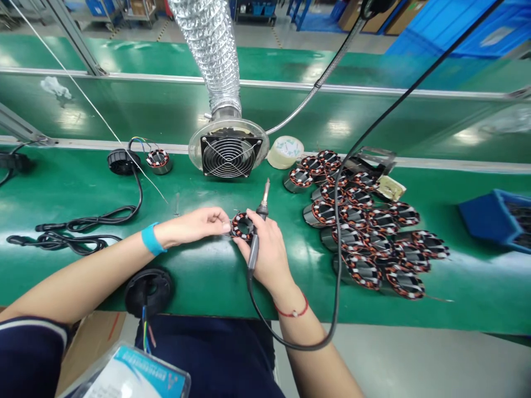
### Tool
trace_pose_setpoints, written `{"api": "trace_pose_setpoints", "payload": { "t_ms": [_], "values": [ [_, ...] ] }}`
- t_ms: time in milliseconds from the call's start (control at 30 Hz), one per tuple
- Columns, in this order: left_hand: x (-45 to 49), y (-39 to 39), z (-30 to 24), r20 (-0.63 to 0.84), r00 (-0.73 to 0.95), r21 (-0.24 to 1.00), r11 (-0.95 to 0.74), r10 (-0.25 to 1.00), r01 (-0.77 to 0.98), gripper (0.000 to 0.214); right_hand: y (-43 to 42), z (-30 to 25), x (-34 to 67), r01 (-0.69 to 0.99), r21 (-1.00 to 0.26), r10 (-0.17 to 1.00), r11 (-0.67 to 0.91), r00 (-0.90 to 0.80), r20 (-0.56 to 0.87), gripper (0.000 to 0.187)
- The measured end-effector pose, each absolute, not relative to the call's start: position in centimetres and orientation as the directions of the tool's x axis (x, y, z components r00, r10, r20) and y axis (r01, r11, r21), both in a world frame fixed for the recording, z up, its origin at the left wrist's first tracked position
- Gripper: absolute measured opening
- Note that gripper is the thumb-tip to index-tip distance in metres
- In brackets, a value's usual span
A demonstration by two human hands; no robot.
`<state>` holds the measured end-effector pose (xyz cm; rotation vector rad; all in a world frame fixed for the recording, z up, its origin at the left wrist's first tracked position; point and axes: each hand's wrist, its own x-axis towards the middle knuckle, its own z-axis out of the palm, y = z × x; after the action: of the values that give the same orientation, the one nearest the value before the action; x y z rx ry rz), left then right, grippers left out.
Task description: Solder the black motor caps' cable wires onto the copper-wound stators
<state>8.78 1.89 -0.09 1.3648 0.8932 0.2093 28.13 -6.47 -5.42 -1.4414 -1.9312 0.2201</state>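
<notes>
Badge sleeve (128, 376), stators (243, 226), dark-filled blue bin (493, 221)

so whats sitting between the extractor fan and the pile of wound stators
In the head view, a roll of clear tape sits between the extractor fan and the pile of wound stators.

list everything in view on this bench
wound stator: 1, copper and black, between hands
soldering iron: 1, black, in right hand
stator pile: about twenty, copper and silver, right of hands
wired stator: 1, copper and silver, back left
round housings: 2, black, left of hands
power cords: 2, black, coiled left
extractor fan: 1, silver, back centre
tape roll: 1, pale, beside fan
crate: 1, blue, far right
conveyor bench: 1, green, under everything
left hand: 1, bare, on stator
right hand: 1, bare, gripping iron
</notes>
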Motion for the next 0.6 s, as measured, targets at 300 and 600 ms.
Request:
{"api": "trace_pose_setpoints", "payload": {
  "t_ms": [300, 600],
  "values": [
    [8.9, 1.6, -0.9, -0.43, 0.75, 0.902, 0.209, 0.502, 0.377, 0.029, -6.5, -5.4, 27.7, 0.778, -0.516, 0.89, 0.358, -0.118, 0.44, 0.056],
    [5.2, 0.6, 3.9, -0.471, 0.797, 0.798, -0.203, 0.377, 0.568, 0.027, -6.6, -4.8, 29.1, 0.712, -0.599, 0.919, 0.367, -0.18, 0.35, 0.062]
  ]
}}
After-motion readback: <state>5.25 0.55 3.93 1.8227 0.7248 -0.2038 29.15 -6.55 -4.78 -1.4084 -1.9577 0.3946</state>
